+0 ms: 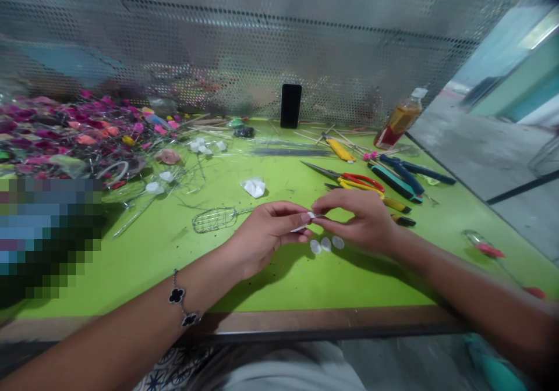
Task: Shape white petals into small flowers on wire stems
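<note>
My left hand (275, 228) and my right hand (356, 219) meet above the green table (279, 286), both closed on a small white piece (311, 215) pinched between their fingertips. Just below the fingers, three white round discs (325, 244) lie in a row. To the left of my left hand is a flat wire frame (215, 220) with a twisted stem. A crumpled white piece (254, 188) sits behind my left hand. Beyond my right hand lie scissors (360, 181) with red and yellow handles.
Pliers (395, 178) and a yellow cutter (339, 149) lie at the right. A phone (290, 106) stands against the mesh panel (244, 36). A bottle (399, 120) stands at the back right. Pink and purple flowers (65, 123) heap up at the left.
</note>
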`<state>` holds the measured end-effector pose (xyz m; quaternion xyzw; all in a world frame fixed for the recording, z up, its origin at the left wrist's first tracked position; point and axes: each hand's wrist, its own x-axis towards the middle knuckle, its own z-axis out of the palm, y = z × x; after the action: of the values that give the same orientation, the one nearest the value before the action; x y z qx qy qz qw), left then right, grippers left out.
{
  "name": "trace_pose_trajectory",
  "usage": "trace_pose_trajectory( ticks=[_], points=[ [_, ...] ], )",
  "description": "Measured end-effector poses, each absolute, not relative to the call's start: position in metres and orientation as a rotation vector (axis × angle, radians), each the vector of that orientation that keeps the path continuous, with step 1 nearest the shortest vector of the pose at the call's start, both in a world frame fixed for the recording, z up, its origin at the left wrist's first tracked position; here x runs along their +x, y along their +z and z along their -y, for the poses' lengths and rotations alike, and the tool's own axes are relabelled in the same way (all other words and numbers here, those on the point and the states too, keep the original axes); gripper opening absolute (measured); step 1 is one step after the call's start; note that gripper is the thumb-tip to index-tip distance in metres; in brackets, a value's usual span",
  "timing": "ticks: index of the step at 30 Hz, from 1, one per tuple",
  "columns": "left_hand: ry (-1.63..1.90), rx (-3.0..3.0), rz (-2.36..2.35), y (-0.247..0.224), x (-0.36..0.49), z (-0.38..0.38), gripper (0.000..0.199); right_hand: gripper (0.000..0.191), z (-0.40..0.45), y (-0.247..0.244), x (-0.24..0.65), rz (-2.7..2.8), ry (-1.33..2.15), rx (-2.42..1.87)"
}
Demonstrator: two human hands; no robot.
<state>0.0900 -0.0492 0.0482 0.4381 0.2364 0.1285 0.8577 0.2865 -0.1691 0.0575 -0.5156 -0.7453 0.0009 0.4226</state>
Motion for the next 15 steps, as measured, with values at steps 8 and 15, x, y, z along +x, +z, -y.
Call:
trace_pose_trajectory(
  ticks=[8, 15],
  points=[
    [0.183, 0.955, -0.485, 0.051, 0.092, 0.053, 0.027, 0.016, 0.172, 0.056, 0.293, 1.972, 0.079, -1.128],
    [0.302, 0.943, -0.511, 0.052, 0.092, 0.050, 0.030, 0.016, 0.172, 0.071, 0.303, 1.763, 0.070, -1.258]
  ],
)
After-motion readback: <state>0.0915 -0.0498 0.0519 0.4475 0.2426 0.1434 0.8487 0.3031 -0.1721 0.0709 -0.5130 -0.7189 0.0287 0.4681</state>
